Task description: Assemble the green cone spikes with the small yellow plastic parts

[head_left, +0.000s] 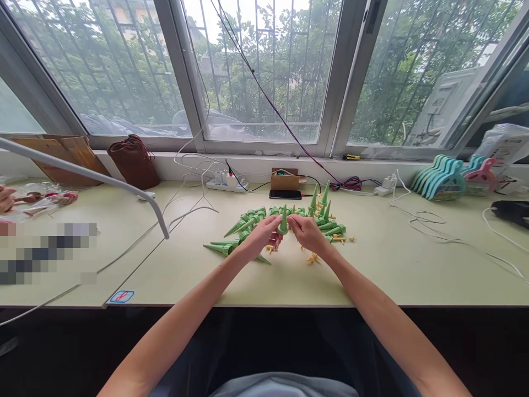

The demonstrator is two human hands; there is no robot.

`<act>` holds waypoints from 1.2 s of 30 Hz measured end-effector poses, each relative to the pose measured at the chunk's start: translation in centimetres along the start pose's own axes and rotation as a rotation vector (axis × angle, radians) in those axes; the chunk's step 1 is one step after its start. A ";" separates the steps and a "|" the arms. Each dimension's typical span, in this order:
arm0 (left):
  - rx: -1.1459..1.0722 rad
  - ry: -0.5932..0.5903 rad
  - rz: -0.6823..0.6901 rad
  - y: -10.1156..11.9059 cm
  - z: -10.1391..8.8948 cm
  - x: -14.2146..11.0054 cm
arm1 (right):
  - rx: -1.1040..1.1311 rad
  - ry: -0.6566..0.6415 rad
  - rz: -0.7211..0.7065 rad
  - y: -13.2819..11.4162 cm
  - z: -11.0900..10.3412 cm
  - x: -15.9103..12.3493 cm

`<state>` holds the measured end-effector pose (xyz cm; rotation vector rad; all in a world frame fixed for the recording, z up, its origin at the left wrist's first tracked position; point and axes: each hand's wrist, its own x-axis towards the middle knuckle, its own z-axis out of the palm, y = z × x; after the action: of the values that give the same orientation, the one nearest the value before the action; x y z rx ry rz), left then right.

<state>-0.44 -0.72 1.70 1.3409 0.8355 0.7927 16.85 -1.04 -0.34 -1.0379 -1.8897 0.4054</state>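
Bench (pixel 433 264), pale yellow-green, set below a window. Item one: a green spike (pixel 284 220), point up, over the middle of the bench; our left hand (pixel 264 234) is clamped around its lower part. Our right hand (pixel 308 231) is just beside it, fingers drawn together; we cannot tell whether they grip anything or touch the spike. The two hands are close together.

Loose stock, mid-bench: we list lying green spikes (pixel 243 222) left of and behind the left hand, several pointing toward the left edge; a few standing green spikes (pixel 324 197), points up, behind the right hand; small yellow pieces (pixel 313 258), some nearer the front edge, others to the right among the spikes.

Along the back edge, from left to right: a brown pouch (pixel 133 162); a white power strip (pixel 225 183) with plugs; a small cardboard box (pixel 285 181), a black phone (pixel 285 194) lying in front of it; a coil of dark cable (pixel 352 183); teal hangers (pixel 438 179) and pink hangers (pixel 481 179) toward the back right corner. At the front left corner we record a blue-edged label (pixel 122 296).
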 end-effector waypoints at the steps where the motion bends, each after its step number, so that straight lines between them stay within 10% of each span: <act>1: -0.005 -0.006 -0.006 0.0 0.0 0.0 | -0.003 0.001 -0.001 0.0 0.0 0.0; 36: 0.243 0.099 0.124 0.1 0.3 -0.5 | -0.034 -0.043 0.024 0.0 -0.5 0.0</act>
<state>-0.41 -1.29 1.87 1.5909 0.9570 0.8816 17.23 -1.06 -0.09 -1.0835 -1.9294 0.4138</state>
